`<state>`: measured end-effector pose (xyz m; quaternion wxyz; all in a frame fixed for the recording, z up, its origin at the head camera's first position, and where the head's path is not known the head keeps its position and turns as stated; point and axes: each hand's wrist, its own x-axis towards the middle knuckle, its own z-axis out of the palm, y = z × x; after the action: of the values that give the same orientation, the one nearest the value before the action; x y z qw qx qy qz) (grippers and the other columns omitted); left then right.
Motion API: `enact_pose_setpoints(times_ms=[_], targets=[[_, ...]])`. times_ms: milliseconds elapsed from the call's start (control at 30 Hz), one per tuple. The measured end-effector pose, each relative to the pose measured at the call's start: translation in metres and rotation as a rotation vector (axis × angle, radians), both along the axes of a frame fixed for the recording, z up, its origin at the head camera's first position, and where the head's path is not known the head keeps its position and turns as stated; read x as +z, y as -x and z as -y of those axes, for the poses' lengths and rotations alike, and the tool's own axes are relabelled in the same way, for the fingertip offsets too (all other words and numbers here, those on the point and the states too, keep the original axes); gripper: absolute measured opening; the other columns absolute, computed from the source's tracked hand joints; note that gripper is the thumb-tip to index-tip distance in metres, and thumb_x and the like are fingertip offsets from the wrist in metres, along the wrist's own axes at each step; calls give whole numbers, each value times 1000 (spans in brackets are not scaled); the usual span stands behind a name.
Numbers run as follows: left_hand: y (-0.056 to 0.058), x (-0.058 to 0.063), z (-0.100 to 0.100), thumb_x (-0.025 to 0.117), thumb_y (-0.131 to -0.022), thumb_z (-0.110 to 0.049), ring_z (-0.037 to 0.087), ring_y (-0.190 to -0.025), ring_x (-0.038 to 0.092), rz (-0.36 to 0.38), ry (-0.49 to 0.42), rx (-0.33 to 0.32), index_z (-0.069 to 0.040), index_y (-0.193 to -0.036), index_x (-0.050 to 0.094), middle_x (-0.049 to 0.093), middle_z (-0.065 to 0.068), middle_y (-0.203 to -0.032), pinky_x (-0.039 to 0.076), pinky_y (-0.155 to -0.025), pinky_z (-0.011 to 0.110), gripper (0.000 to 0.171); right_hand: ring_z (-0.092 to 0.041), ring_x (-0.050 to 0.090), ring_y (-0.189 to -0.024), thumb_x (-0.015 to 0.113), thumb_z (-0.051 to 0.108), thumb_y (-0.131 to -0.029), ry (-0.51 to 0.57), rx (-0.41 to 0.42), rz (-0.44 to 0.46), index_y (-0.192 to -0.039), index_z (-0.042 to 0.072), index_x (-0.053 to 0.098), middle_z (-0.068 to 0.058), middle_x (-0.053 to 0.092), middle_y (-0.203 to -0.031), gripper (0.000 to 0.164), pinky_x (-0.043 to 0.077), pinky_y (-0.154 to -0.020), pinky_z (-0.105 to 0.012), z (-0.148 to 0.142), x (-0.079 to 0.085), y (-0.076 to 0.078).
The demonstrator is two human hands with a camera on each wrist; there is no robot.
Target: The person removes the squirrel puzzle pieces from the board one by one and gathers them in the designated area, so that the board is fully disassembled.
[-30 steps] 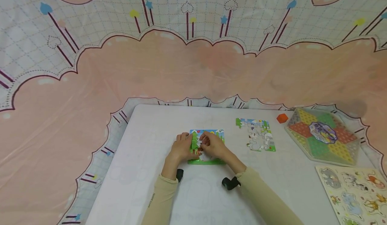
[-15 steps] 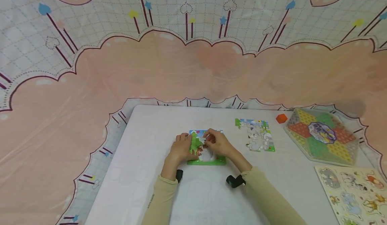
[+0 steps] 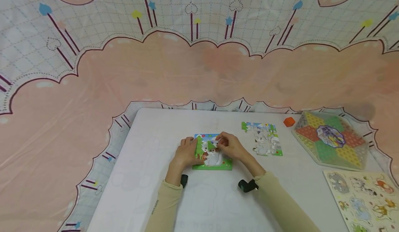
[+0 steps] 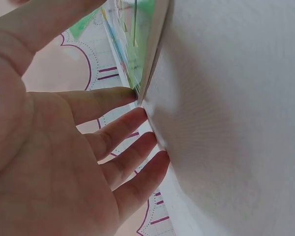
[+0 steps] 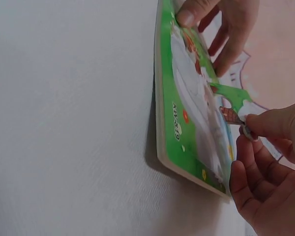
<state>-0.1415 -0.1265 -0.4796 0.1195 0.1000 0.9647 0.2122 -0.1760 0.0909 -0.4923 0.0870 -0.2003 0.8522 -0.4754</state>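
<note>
A jigsaw puzzle board (image 3: 212,168) with a green border and an animal picture lies on the white table. My left hand (image 3: 186,154) rests at its left side, the thumb on the board and the fairly straight fingers (image 4: 123,130) touching its edge and the table. Between thumb and fingertips, my right hand (image 3: 230,147) pinches a puzzle piece (image 5: 240,96) with green, white and brown patches. In the right wrist view this piece stands tilted over the picture. Whether its lower edge touches the board I cannot tell.
Right of the board, joined puzzle pieces (image 3: 267,140) form a partial picture. An orange block (image 3: 289,121) lies near a clear box of coloured shapes (image 3: 330,138). A wooden animal board (image 3: 361,197) occupies the front right. A printed cloth (image 3: 187,72) hangs behind.
My right hand has moved rightward over the board with the puzzle piece, uncovering more of the picture's middle. My left hand has stayed at the board's left side.
</note>
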Motion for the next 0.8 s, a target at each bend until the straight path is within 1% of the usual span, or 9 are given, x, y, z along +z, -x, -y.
enact_pose_setpoints(times_ms=[133, 300, 500, 800], targets=[[0, 0, -1, 88, -72, -36, 39, -132, 33, 1, -3, 3, 3, -147, 40, 38, 22, -145, 39, -103, 53, 97, -18, 62, -74, 64, -2, -90, 10, 0, -7, -106, -3, 64, -10, 68, -85, 17, 50, -67, -28, -5, 0, 0], [-1, 0, -1, 88, -72, -36, 39, -132, 33, -1, -4, 8, 2, -147, 40, 38, 22, -145, 38, -103, 53, 97, -18, 62, -75, 64, -2, -89, 17, -36, 10, -106, -2, 65, -10, 69, -85, 17, 50, -69, -29, -12, -2, 3], [1, -4, -1, 89, -71, -35, 39, -132, 33, -5, -12, 3, 3, -147, 40, 37, 22, -145, 37, -104, 52, 98, -18, 62, -73, 65, -2, -89, 48, -65, 47, -106, -4, 65, -10, 69, -83, 17, 49, -65, -26, -22, -3, 6], [1, -5, 0, 88, -72, -36, 39, -132, 33, -7, -15, 5, 4, -147, 39, 37, 22, -145, 37, -105, 52, 98, -16, 61, -72, 65, -3, -88, 61, -99, 26, -107, -5, 65, -13, 69, -84, 19, 47, -63, -24, -42, -2, 12]])
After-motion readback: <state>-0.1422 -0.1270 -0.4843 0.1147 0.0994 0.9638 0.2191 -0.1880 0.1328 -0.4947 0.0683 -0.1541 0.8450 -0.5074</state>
